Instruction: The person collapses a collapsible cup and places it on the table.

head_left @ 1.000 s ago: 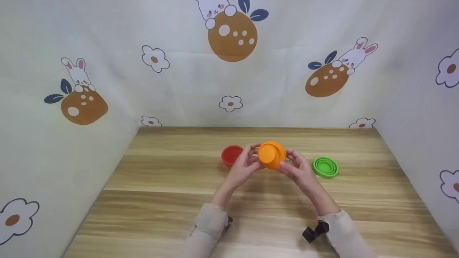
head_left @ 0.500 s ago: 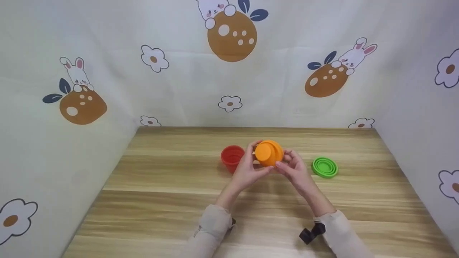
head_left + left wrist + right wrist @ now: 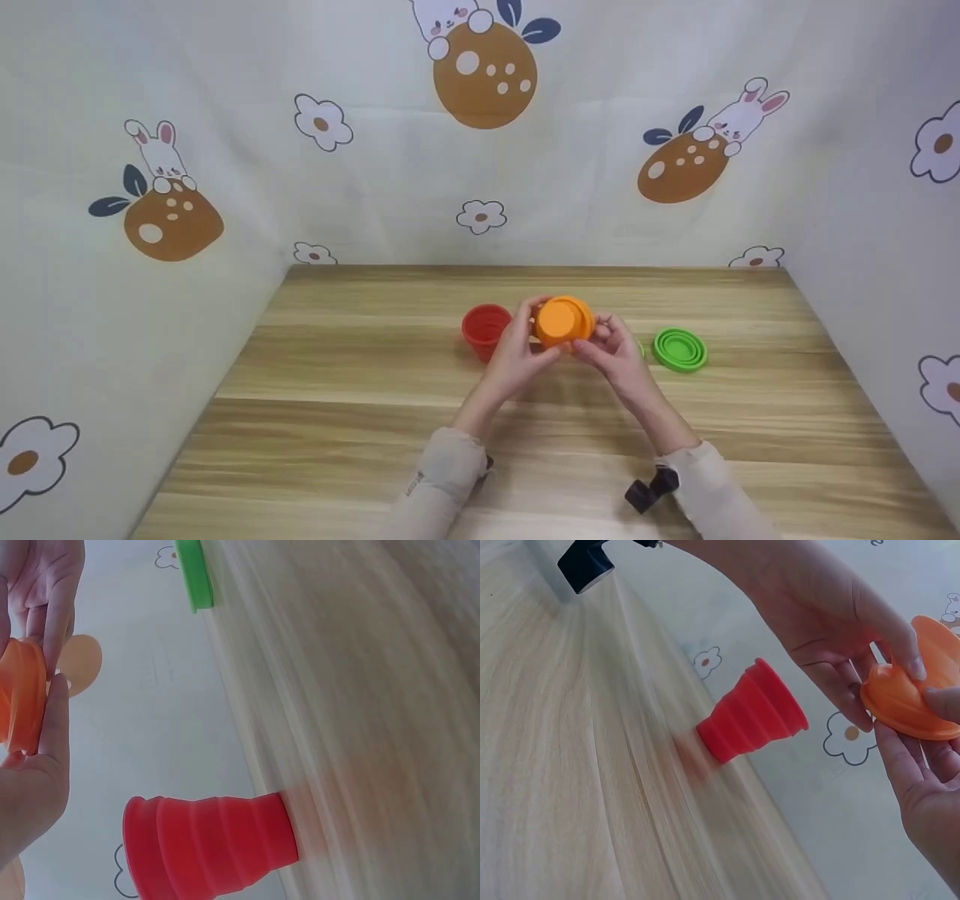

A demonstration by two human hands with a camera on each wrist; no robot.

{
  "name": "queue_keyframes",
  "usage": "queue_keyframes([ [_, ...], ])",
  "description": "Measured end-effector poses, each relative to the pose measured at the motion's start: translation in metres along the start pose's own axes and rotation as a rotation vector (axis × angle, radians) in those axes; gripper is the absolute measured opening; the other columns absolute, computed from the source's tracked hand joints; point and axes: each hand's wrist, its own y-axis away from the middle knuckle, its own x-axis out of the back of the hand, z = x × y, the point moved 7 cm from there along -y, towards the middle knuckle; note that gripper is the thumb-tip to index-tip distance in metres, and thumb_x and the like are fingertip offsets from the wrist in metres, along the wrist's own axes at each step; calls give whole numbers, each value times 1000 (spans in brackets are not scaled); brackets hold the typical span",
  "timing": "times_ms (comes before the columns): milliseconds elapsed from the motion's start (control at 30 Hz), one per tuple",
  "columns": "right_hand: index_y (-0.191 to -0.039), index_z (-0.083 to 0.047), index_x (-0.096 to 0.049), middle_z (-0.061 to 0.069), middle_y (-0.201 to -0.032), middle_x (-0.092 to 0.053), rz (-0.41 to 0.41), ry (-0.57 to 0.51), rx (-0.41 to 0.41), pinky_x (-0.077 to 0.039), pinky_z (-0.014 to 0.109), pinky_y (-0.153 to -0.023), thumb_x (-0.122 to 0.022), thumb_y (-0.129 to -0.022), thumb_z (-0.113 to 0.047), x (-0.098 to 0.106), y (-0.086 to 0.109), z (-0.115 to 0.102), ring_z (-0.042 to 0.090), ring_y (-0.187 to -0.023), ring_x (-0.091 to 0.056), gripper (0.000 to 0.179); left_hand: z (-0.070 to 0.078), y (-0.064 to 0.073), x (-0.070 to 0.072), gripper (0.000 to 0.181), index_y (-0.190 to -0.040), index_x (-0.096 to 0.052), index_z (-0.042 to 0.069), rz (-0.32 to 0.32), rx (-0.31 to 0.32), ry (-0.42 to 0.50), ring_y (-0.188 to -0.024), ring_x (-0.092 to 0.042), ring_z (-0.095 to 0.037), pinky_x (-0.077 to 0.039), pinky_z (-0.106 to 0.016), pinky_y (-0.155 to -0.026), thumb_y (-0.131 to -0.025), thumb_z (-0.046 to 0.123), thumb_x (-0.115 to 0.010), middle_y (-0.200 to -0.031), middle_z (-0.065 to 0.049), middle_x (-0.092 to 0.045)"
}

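Note:
Both hands hold a partly folded orange collapsible cup (image 3: 557,320) above the table, its base turned up toward the head camera. My left hand (image 3: 517,352) grips its left side, and the thumb lies at the lower edge. From the other side my right hand (image 3: 624,365) pinches the rim, the two thumbs nearly meeting. In the right wrist view the orange cup (image 3: 907,694) looks bent, one side sticking up. A red collapsible cup (image 3: 484,330), extended and upright, stands on the table just beyond my left hand.
A flattened green collapsible cup (image 3: 680,350) lies right of my right hand. A small pale green edge (image 3: 641,349) peeks out behind that hand. The wooden table (image 3: 315,435) meets patterned cloth walls (image 3: 390,180) at its back and sides.
The orange cup has shifted slightly left overall, and its base has tilted and looks more pressed in. My left hand has changed its grip, leaving more of the red cup visible.

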Motion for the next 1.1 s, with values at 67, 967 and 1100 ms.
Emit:
queue_keyframes([
  [67, -114, -7, -48, -6, -106, -74, 11, 4, -4, -60, 28, -88, -60, -91, 10, 1, 0, 1, 12, -100, -70, 31, 1, 0, 1, 65, -142, -43, 15, 6, -1, 5, -102, -58, -19, -58, -31, -87, -86, 15, -78, -136, -8, -56],
  [967, -111, -6, -51, -5, -103, -70, 68, -5, -3, -61, 28, -84, -59, -91, 13, 5, -1, 1, 11, -100, -68, 29, -6, -1, 5, 61, -140, -47, 18, -29, 33, 100, -107, -67, -23, -57, -36, -97, -87, 9, -76, -127, -10, -59],
  [1100, -113, -7, -51, -6, -104, -68, 75, -7, -13, -60, 27, -85, -57, -91, 13, 6, -1, 2, 10, -101, -67, 30, -4, 0, 6, 62, -141, -46, 16, -54, 15, 133, -107, -69, -25, -57, -35, -96, -87, 7, -75, -124, -14, -58],
])
